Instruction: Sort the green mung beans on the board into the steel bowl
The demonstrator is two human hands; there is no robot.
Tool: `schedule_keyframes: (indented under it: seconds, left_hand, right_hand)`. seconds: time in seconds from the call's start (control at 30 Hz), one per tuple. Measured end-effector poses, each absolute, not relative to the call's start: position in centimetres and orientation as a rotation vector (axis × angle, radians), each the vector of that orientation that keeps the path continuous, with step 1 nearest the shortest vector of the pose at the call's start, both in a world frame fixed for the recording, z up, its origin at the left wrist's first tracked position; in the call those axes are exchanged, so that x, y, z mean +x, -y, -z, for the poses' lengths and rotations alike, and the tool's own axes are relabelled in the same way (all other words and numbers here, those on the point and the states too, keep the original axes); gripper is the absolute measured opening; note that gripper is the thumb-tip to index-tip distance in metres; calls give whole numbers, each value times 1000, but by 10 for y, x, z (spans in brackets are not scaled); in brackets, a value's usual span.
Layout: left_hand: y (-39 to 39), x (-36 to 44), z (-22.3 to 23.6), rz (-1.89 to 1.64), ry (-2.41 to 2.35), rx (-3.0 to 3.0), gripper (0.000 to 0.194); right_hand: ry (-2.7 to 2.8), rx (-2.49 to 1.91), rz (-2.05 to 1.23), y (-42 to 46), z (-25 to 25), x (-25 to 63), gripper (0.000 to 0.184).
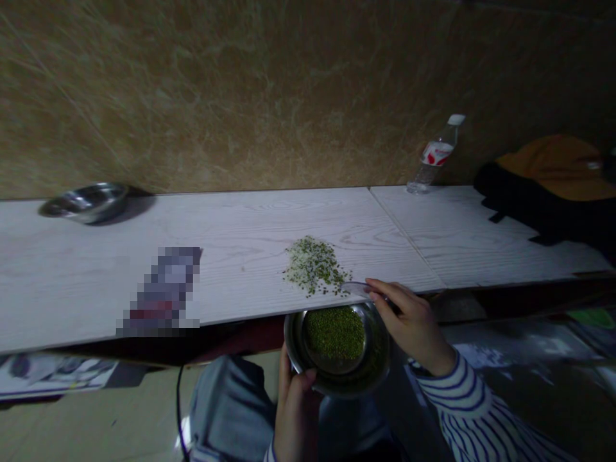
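Observation:
Below the table's front edge, my left hand point(297, 401) grips the rim of a metal bowl point(375, 375), thumb on top. Green mung beans point(337, 333) cover part of the bowl's bottom. My right hand point(409, 321) is closed around the handle of a shiny spoon point(357, 289), just above the table edge and the bowl. The spoon's tip touches the near right side of a pile of mixed white grains and green beans point(312, 264), which looks like rice with mung beans. The pile lies loosely spread on the white wooden table point(250, 224).
A second metal bowl point(89, 204) stands at the back left. A blurred-out flat packet point(166, 289) lies left of the pile. Towards the back right are a plastic bottle point(436, 154) and an orange-and-black cap point(558, 170). A patterned wall point(240, 96) borders the table.

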State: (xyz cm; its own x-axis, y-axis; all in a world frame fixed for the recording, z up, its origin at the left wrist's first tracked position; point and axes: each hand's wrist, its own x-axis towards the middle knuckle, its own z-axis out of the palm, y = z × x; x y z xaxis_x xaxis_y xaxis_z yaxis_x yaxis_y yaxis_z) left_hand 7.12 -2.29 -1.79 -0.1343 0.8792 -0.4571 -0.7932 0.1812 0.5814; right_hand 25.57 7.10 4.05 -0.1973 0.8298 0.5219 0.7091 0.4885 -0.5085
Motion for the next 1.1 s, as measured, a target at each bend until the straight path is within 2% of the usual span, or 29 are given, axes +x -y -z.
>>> schedule_keyframes:
  seconds: [1.1]
  left_hand:
    - [23,65,23,-1500,-883,168,70]
  right_hand:
    - [1989,-1205,-291,-81,-45,244,27]
